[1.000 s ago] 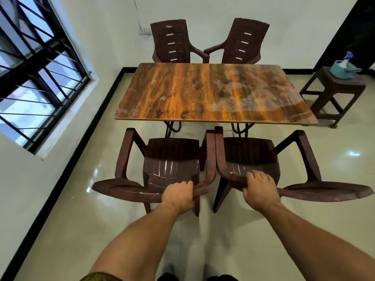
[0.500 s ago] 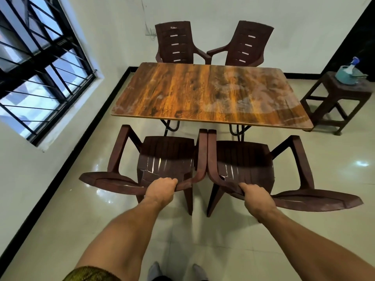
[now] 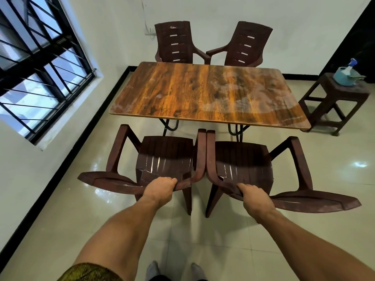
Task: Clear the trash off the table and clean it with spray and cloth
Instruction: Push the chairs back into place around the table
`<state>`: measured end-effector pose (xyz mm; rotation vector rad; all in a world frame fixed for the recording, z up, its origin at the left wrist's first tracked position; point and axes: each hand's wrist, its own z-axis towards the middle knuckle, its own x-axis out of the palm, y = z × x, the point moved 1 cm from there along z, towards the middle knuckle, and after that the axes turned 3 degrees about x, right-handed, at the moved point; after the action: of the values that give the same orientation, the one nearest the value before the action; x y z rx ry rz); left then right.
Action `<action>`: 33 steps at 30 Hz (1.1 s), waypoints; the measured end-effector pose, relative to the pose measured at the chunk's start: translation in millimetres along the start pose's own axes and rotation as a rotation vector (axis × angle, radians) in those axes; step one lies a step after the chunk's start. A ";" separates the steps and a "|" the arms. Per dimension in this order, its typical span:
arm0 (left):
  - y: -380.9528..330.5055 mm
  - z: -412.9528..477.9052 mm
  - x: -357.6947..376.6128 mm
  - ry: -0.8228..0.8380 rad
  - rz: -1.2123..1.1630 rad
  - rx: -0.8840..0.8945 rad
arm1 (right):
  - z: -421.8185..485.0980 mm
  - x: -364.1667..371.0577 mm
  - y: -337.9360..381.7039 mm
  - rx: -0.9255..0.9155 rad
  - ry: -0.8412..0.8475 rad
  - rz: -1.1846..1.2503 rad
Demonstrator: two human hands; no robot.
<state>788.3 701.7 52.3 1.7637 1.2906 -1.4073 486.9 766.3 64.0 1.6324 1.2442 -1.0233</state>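
A wood-grain table (image 3: 194, 92) stands in the middle of the room, its top bare and streaked with wet smears on the right half. Two brown plastic chairs face it on my side. My left hand (image 3: 159, 188) grips the top of the left chair's backrest (image 3: 113, 182). My right hand (image 3: 254, 197) grips the top of the right chair's backrest (image 3: 316, 201). A blue spray bottle (image 3: 350, 68) and a blue-grey cloth (image 3: 343, 78) lie on a brown stool (image 3: 332, 102) at the far right.
Two more brown chairs (image 3: 175, 42) (image 3: 247, 45) stand against the far wall behind the table. A barred window (image 3: 38, 63) fills the left wall. The floor is glossy cream tile (image 3: 178, 236). My feet (image 3: 174, 269) show at the bottom edge.
Both chairs have come toward me, away from the table, with my hands still gripping their backrests. The view has drawn back a little.
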 end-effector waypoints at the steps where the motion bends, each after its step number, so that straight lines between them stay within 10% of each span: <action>1: 0.2 1.1 -1.3 0.004 0.003 0.003 | 1.3 -0.5 -0.4 -0.008 0.000 -0.003; 18: 65.9 -4.9 -17.6 -0.128 -0.011 0.054 | 48.2 -5.6 147.8 -0.347 -0.135 0.102; 33: 360.0 -48.1 -40.1 -0.093 -0.086 -0.056 | 123.5 44.8 487.5 -0.334 -0.023 0.155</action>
<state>1134.6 585.0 51.4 1.6045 1.3566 -1.4677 955.9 580.4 45.4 1.4275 1.1819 -0.6943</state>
